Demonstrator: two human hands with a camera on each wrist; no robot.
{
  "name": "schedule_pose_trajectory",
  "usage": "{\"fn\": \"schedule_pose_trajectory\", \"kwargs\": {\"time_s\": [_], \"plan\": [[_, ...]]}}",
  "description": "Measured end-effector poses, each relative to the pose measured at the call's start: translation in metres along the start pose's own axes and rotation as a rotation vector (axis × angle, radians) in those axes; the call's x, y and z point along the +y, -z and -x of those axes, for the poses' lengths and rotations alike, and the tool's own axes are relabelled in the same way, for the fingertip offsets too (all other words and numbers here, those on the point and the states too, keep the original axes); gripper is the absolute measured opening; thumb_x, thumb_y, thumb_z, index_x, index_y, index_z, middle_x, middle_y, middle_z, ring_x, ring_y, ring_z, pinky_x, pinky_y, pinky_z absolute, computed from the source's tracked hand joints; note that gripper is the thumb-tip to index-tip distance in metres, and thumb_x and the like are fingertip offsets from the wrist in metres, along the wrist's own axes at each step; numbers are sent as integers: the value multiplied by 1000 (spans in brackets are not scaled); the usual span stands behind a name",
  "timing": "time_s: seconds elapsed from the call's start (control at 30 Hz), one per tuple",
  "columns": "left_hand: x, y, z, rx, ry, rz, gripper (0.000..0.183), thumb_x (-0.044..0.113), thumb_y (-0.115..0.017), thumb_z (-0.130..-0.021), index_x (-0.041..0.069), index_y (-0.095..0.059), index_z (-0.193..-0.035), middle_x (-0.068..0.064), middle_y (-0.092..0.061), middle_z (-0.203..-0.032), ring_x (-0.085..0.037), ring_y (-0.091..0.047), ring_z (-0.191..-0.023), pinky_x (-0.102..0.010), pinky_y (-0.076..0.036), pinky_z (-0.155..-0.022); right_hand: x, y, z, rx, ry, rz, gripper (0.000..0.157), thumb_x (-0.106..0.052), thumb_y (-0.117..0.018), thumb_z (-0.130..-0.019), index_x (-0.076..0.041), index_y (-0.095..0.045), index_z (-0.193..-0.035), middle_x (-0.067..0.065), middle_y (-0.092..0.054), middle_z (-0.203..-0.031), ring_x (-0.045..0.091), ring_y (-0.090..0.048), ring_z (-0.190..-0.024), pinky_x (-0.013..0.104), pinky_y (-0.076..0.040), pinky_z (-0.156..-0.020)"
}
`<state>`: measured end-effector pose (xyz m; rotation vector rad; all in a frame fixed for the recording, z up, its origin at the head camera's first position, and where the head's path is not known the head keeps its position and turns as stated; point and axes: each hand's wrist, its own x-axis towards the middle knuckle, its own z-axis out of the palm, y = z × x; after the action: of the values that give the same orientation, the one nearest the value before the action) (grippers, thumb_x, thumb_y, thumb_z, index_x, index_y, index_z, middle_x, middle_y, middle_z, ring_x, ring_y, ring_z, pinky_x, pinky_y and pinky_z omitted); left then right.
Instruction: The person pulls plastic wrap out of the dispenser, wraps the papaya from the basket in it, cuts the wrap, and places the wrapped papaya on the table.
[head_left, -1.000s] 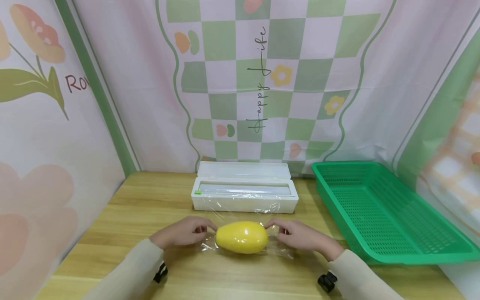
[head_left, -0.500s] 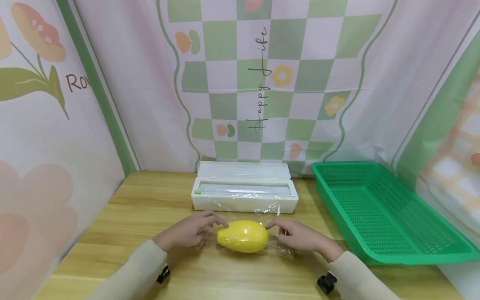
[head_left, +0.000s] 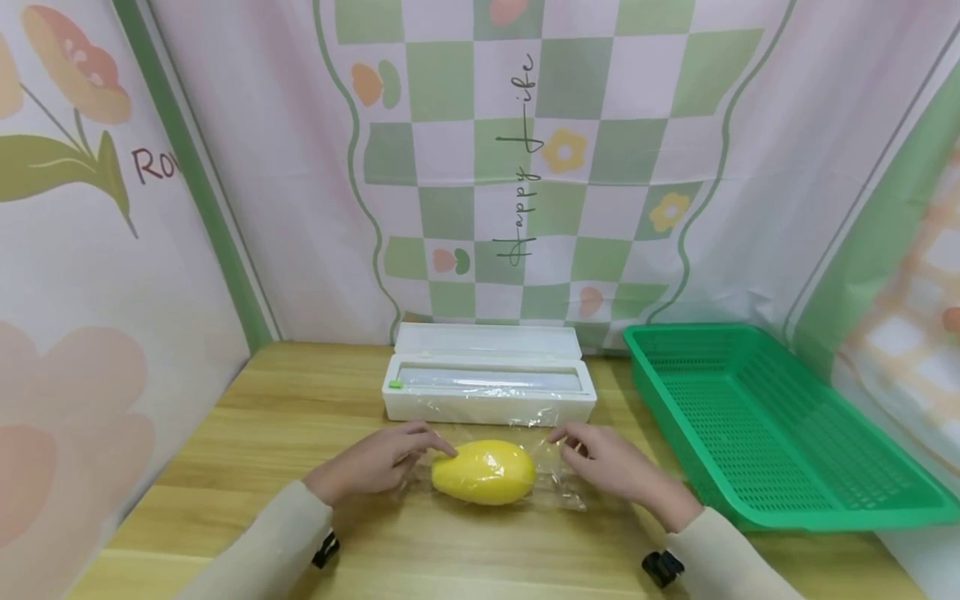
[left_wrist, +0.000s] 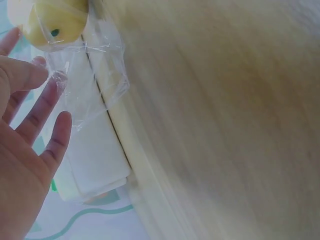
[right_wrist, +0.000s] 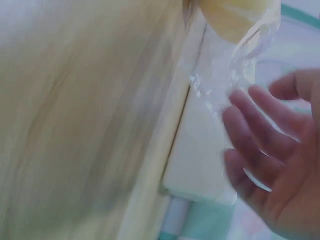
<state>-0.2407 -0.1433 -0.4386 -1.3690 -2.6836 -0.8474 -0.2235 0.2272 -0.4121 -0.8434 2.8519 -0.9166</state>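
A smooth yellow oval fruit (head_left: 483, 472), papaya-like in shape, lies on the table under clear plastic wrap (head_left: 558, 487). The wrap runs back to a white cling film box (head_left: 491, 408) with its lid raised. At the fruit's left end my left hand (head_left: 378, 458) touches it with the index fingertip. In the left wrist view, the fingers of that left hand (left_wrist: 30, 115) are spread, and the wrap (left_wrist: 100, 75) lies against a fingertip. My right hand (head_left: 607, 461) is just off the fruit's right end, beside the wrap, its fingers loosely bent (right_wrist: 280, 145) and gripping nothing.
A green perforated basket (head_left: 720, 492) stands at the right of the wooden table (head_left: 300, 408). Behind the box hangs a patterned curtain (head_left: 510, 167). A small green piece (head_left: 395, 384) sits on the box's left front edge.
The left hand has shifted its fingers up onto the fruit's left end. The right hand has drawn away from the fruit's right end, off to the right.
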Motion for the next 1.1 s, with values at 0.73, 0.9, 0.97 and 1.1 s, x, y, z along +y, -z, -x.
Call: {"fn": "schedule_pose_trajectory", "kwargs": {"time_s": [0.73,0.9,0.97,1.1], "plan": [[26,-13,-12,6,84,-85,73,40,-87,-76,14,-52,-135,-3,-60,-132,-19,-58,-119,-37,-48,-103,-35,-44,-3,67,99,-42,64,-10,-86,-76,-6,-54,-131,12,-55,-127,27,-59,-109,44,-55,-92],[29,-16,-11,3,100,-60,67,25,-88,-77,16,-51,-133,-3,-59,-132,-18,-57,-120,-36,-48,-103,-34,-44,1,70,113,-45,61,-14,-87,-75,-7,-55,-127,8,-54,-123,23,-60,-104,40,-56,-90],[30,-16,-9,-5,104,-46,65,24,-87,-78,17,-52,-133,0,-58,-132,-17,-56,-120,-35,-48,-102,-34,-44,5,59,122,-50,60,-17,-87,-76,-7,-55,-126,5,-54,-123,21,-60,-105,38,-56,-91],[34,-17,-4,-23,118,-17,63,27,-84,-81,19,-51,-135,4,-57,-133,-13,-56,-118,-32,-49,-100,-33,-43,12,35,120,-73,58,-20,-85,-79,-8,-55,-126,4,-54,-126,21,-61,-106,36,-55,-92]]}}
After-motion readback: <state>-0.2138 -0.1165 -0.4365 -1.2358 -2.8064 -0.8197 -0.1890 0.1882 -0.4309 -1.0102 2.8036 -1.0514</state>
